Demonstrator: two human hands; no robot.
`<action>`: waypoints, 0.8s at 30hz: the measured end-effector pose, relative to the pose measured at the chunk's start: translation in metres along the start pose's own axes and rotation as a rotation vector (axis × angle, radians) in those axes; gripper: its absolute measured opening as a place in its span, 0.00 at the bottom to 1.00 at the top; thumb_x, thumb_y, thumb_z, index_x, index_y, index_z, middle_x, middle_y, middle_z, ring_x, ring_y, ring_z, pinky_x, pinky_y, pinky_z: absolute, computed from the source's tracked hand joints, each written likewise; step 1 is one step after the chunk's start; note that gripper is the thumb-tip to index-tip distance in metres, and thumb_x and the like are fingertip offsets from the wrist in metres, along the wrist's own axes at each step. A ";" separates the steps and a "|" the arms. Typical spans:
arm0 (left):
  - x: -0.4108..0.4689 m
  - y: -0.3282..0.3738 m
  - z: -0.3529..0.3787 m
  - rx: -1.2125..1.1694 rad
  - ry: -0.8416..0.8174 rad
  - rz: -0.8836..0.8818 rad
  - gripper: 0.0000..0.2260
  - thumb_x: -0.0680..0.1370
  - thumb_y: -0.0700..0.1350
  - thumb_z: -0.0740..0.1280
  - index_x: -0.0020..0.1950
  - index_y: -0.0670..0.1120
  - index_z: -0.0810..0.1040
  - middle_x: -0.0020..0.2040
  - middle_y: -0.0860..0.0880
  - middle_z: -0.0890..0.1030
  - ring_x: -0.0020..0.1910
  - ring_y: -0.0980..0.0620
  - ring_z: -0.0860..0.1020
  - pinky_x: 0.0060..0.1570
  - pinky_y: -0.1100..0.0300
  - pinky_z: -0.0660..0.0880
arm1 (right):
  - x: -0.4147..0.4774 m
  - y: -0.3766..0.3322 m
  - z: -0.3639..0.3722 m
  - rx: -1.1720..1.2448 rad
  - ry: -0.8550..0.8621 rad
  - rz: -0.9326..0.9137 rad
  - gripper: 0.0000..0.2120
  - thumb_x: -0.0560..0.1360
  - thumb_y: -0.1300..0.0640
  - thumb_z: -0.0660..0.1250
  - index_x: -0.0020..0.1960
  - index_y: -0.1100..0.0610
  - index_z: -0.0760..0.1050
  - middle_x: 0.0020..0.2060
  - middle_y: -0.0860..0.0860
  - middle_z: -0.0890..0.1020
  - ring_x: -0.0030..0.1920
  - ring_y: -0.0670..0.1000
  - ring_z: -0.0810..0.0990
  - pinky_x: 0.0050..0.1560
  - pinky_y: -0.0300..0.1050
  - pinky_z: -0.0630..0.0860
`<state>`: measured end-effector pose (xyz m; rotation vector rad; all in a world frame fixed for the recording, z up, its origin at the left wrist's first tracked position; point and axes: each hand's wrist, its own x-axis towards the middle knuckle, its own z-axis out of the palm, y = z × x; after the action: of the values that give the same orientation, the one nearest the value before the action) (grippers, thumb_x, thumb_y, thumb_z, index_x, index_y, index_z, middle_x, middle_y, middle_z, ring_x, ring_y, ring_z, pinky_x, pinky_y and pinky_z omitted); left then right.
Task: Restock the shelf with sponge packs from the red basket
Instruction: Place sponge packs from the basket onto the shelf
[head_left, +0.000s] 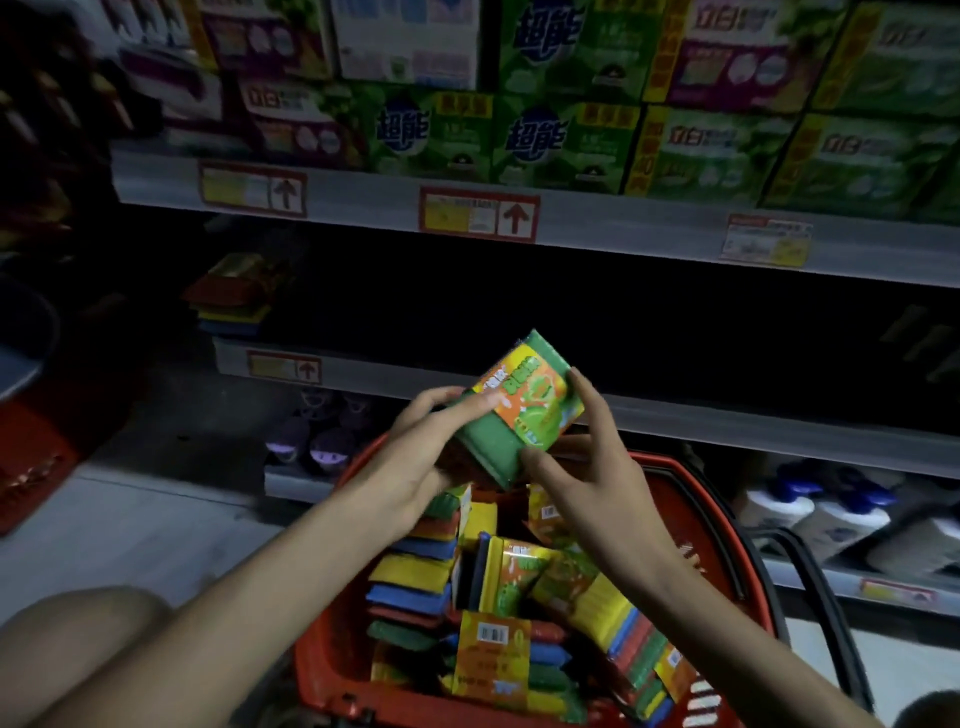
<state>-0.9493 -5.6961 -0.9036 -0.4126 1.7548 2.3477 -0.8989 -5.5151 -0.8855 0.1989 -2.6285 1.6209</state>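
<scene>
With left hand (415, 457) and right hand (597, 467) curled round one sponge pack (524, 410), lift clear of the red basket (327, 665); slide flat onto the shelf (727, 423) beside the stack (234, 296).

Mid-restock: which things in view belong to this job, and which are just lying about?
Job: green sponge pack with orange label, in the grip of left hand and right hand; red plastic basket of multicoloured sponge packs; dark middle shelf with stacked sponges.
Lying about: green and purple detergent boxes above; white blue-capped bottles; second red basket at left.
</scene>
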 end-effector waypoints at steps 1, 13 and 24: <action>-0.002 0.000 -0.004 0.026 -0.003 0.005 0.24 0.68 0.49 0.80 0.61 0.47 0.80 0.57 0.41 0.85 0.55 0.44 0.85 0.47 0.46 0.83 | 0.000 -0.001 0.003 0.040 0.002 0.009 0.38 0.80 0.51 0.70 0.80 0.35 0.51 0.46 0.34 0.80 0.45 0.38 0.84 0.41 0.46 0.84; -0.021 0.019 -0.042 0.057 0.078 0.099 0.28 0.59 0.64 0.81 0.57 0.59 0.83 0.60 0.52 0.84 0.62 0.49 0.81 0.65 0.42 0.76 | 0.012 -0.018 0.047 0.265 0.126 0.019 0.22 0.78 0.52 0.72 0.68 0.46 0.68 0.57 0.38 0.80 0.53 0.37 0.82 0.48 0.29 0.78; -0.028 0.027 -0.062 0.004 0.115 0.015 0.24 0.65 0.57 0.82 0.58 0.51 0.84 0.59 0.49 0.85 0.62 0.47 0.81 0.67 0.43 0.75 | 0.022 -0.031 0.036 0.162 -0.081 0.177 0.11 0.82 0.58 0.67 0.63 0.51 0.79 0.53 0.50 0.86 0.53 0.50 0.86 0.55 0.50 0.83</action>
<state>-0.9244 -5.7625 -0.8866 -0.5457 1.8174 2.3741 -0.9154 -5.5631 -0.8720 0.0395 -2.6407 1.9224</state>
